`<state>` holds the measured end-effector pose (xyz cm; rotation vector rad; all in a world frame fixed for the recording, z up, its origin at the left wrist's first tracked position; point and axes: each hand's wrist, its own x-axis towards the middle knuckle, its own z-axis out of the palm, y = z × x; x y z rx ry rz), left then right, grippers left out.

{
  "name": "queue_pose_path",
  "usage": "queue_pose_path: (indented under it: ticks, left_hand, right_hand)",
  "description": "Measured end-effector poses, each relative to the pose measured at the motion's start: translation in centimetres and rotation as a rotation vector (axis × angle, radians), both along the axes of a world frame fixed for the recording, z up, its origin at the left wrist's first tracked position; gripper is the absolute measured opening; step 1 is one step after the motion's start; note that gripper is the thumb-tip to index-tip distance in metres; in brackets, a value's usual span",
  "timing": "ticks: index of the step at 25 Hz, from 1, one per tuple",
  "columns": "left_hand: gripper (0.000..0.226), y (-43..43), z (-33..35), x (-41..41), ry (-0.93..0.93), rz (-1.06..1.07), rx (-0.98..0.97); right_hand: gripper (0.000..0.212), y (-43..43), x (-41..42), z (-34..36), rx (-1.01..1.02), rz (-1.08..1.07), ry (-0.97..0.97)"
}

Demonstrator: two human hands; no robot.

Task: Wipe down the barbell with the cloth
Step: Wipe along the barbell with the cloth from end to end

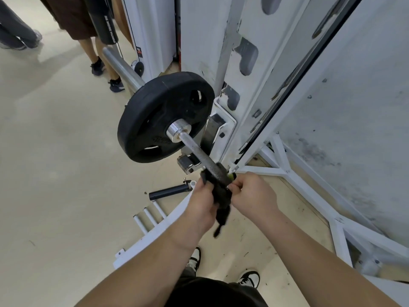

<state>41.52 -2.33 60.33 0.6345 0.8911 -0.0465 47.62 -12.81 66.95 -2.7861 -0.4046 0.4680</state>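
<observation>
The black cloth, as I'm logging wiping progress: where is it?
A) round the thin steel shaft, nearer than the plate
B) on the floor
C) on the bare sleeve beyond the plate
A: the left hand and right hand hold the black cloth wrapped round the steel barbell shaft.

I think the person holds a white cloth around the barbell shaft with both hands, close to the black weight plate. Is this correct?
Not quite: the head view shows the cloth is black, not white. The left hand and right hand do hold it around the barbell shaft, close to the black weight plate.
</observation>
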Motion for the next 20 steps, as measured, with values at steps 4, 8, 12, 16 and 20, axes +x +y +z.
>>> queue_pose_path:
  ticks: [4, 8, 12, 16, 20]
  left_hand:
    - [0.034, 1.2, -0.2, -0.8, -0.077, -0.042, 0.050]
    - [0.040, 0.1, 0.3, 0.2, -0.060, 0.022, -0.074]
    - [0.037, -3.3, 0.4, -3.2, -0.016, -0.305, 0.114]
    - [0.041, -3.8, 0.9, -0.9, -0.012, 0.001, -0.074]
    - [0.035, -7.8, 3.3, -4.8, 0.041, -0.369, 0.160]
  right_hand:
    - [0.017, -0.4, -0.2, -0.1, 0.045, -0.009, -0.015]
    - [0.017, -1.6, 0.1, 0.0, 0.230, -0.069, 0.119]
    - [0.022, -5.1, -0.6, 0.3, 0.335, -0.209, 0.158]
    - [0.027, -8.5, -1.9, 0.7, 0.367, -0.294, 0.124]
    - [0.027, -10.6, -3.1, 0.8, 0.374, -0.294, 0.096]
